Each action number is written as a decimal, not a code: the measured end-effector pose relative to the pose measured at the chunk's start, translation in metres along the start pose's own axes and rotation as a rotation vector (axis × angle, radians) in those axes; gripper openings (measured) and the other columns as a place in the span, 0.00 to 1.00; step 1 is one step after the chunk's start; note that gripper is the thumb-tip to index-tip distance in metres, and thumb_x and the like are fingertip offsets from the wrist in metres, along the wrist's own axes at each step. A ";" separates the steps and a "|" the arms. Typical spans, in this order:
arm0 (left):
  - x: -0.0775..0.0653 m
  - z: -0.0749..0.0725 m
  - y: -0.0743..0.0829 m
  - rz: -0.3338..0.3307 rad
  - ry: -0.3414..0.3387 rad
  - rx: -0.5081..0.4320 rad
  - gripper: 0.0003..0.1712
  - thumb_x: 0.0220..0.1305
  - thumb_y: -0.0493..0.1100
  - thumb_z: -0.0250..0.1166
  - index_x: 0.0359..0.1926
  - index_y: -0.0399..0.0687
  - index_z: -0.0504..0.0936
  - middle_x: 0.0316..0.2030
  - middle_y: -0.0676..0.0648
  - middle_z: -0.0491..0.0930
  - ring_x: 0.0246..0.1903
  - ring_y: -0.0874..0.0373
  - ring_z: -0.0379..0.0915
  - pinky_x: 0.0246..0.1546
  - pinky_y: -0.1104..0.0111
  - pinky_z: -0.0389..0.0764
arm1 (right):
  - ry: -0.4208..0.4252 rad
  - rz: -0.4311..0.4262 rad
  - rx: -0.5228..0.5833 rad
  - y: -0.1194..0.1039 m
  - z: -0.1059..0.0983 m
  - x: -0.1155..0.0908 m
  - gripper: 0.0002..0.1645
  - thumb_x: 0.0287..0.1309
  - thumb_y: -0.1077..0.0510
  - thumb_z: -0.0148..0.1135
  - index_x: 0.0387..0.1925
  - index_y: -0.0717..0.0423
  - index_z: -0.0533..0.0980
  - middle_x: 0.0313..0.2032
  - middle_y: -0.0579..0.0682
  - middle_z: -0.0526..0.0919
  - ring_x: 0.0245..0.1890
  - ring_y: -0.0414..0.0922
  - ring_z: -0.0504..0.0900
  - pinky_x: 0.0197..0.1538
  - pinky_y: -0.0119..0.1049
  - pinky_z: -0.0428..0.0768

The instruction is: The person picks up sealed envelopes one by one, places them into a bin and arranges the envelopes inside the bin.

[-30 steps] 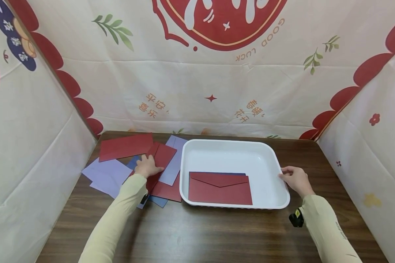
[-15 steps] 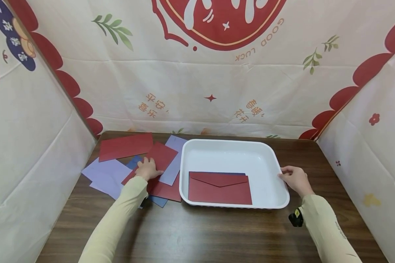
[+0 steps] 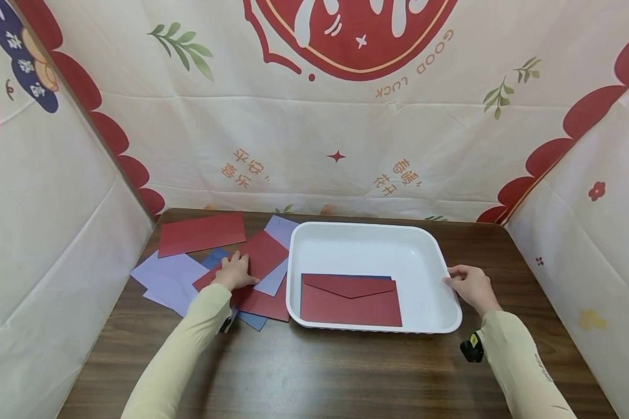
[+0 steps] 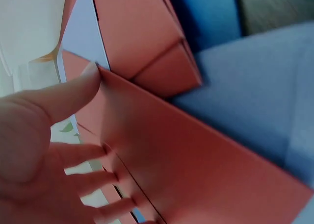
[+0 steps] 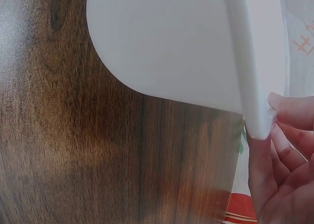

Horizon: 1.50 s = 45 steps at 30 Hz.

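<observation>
My left hand [image 3: 234, 271] spans a red envelope [image 3: 265, 254] on the loose pile at the left. In the left wrist view the thumb [image 4: 78, 89] is at one long edge of this envelope [image 4: 162, 150], and the fingertips are at the opposite edge. It lies across a lilac envelope [image 3: 272, 283] and another red envelope [image 3: 267, 304]. At the right, my right hand [image 3: 472, 286] pinches the rim of a white plastic tray [image 5: 257, 62] between thumb and fingers. Inside the tray [image 3: 367, 250], a red envelope [image 3: 351, 308] with its flap showing covers most of a blue one [image 3: 367, 276].
Another red envelope [image 3: 201, 234] lies at the back left, above lilac envelopes [image 3: 170, 278]. Blue envelopes [image 3: 253, 320] peek out from under the pile. The wooden table [image 3: 314, 378] is bordered by printed cloth walls [image 3: 340, 128] at the back and sides.
The red envelope under my left hand has turned and slid right, covering more of the lilac one. The hand has shifted slightly. My right hand and the tray have stayed put.
</observation>
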State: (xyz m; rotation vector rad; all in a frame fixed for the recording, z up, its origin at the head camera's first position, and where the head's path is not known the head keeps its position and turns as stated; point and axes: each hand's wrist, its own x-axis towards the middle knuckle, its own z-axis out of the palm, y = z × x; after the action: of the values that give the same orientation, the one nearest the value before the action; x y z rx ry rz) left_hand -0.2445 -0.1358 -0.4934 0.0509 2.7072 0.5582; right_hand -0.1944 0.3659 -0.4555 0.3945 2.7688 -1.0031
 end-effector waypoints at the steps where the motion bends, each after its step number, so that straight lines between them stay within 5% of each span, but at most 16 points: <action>1: 0.000 0.000 -0.001 0.015 -0.002 0.002 0.44 0.52 0.50 0.67 0.64 0.34 0.57 0.65 0.31 0.49 0.59 0.31 0.47 0.48 0.37 0.61 | 0.001 0.000 -0.002 0.000 0.000 0.000 0.21 0.57 0.59 0.58 0.48 0.71 0.71 0.31 0.60 0.78 0.26 0.47 0.74 0.33 0.42 0.78; 13: 0.000 -0.004 -0.014 0.146 -0.047 0.009 0.45 0.49 0.45 0.69 0.64 0.34 0.57 0.66 0.31 0.48 0.62 0.31 0.42 0.54 0.37 0.52 | 0.001 -0.008 -0.014 0.001 0.000 0.003 0.22 0.58 0.58 0.57 0.49 0.70 0.71 0.32 0.60 0.78 0.28 0.49 0.75 0.34 0.42 0.78; 25: 0.001 -0.009 -0.023 0.299 -0.104 0.080 0.43 0.46 0.35 0.70 0.63 0.35 0.61 0.64 0.29 0.50 0.63 0.34 0.45 0.55 0.48 0.62 | 0.001 -0.004 -0.020 0.002 0.000 0.005 0.23 0.57 0.58 0.57 0.50 0.71 0.70 0.31 0.58 0.77 0.27 0.48 0.75 0.33 0.41 0.78; 35: -0.001 -0.015 -0.029 0.356 -0.150 0.101 0.43 0.44 0.29 0.69 0.64 0.39 0.62 0.65 0.32 0.51 0.63 0.37 0.49 0.42 0.59 0.75 | 0.004 -0.009 -0.021 0.000 0.000 0.004 0.22 0.57 0.58 0.57 0.49 0.71 0.70 0.30 0.59 0.77 0.27 0.48 0.75 0.33 0.42 0.78; 45: -0.001 -0.019 -0.031 0.358 -0.189 0.143 0.45 0.43 0.25 0.67 0.64 0.44 0.62 0.66 0.35 0.51 0.64 0.39 0.49 0.34 0.66 0.76 | 0.000 -0.006 -0.020 0.002 0.001 0.004 0.22 0.57 0.59 0.57 0.49 0.72 0.70 0.28 0.57 0.77 0.27 0.48 0.74 0.30 0.40 0.76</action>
State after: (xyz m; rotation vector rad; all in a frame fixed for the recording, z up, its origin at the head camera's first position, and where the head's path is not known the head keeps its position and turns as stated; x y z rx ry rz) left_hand -0.2491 -0.1718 -0.4889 0.6048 2.5576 0.4307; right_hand -0.1974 0.3673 -0.4587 0.3828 2.7794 -0.9755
